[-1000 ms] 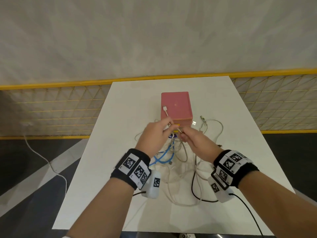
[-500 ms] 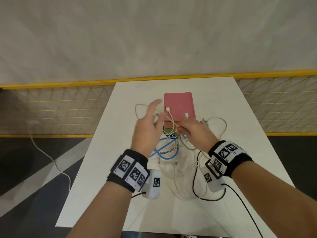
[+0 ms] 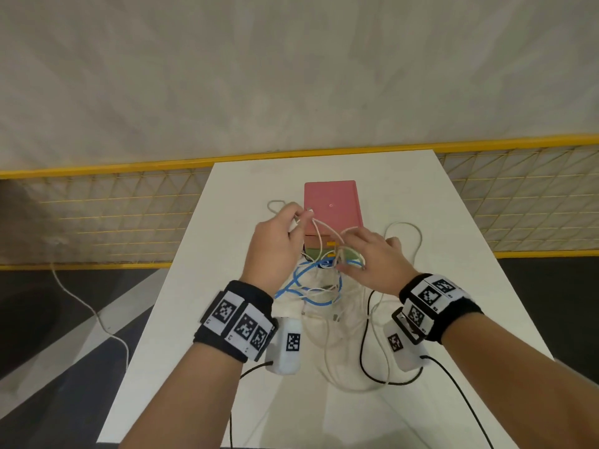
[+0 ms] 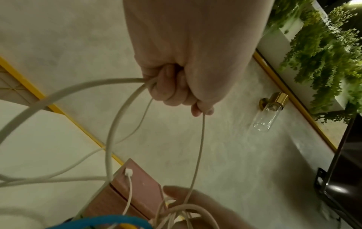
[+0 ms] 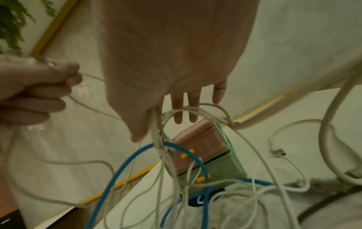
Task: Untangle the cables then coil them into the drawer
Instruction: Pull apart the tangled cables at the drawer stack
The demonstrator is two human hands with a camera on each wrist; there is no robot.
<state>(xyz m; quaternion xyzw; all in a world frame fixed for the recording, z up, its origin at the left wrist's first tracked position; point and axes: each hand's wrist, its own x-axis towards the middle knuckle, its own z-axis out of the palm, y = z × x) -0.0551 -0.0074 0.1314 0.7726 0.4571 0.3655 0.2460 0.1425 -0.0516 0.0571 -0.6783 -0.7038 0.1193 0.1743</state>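
A tangle of white cables (image 3: 327, 296) and one blue cable (image 3: 301, 277) lies on the white table (image 3: 437, 254) in front of a small drawer unit (image 3: 330, 205) with a pink top. Its pink and green drawer fronts (image 5: 213, 156) carry yellow knobs. My left hand (image 3: 296, 222) is raised left of the unit, and its curled fingers (image 4: 172, 88) grip white cable strands that run down into the tangle. My right hand (image 3: 351, 251) hovers over the tangle by the drawer fronts. Its fingers (image 5: 186, 108) are straight and spread, and white loops (image 5: 195, 111) hang around them.
A loose white cable (image 3: 408, 234) with a plug end lies right of the unit. Black wrist-camera leads (image 3: 366, 351) trail across the near table. A yellow mesh fence (image 3: 113, 215) runs behind and beside the table. Another white cord (image 3: 90, 312) lies on the floor at the left.
My left hand has curled round a white cable and drawn it up and left. My right hand has let go of its pinch and spread its fingers low over the tangle.
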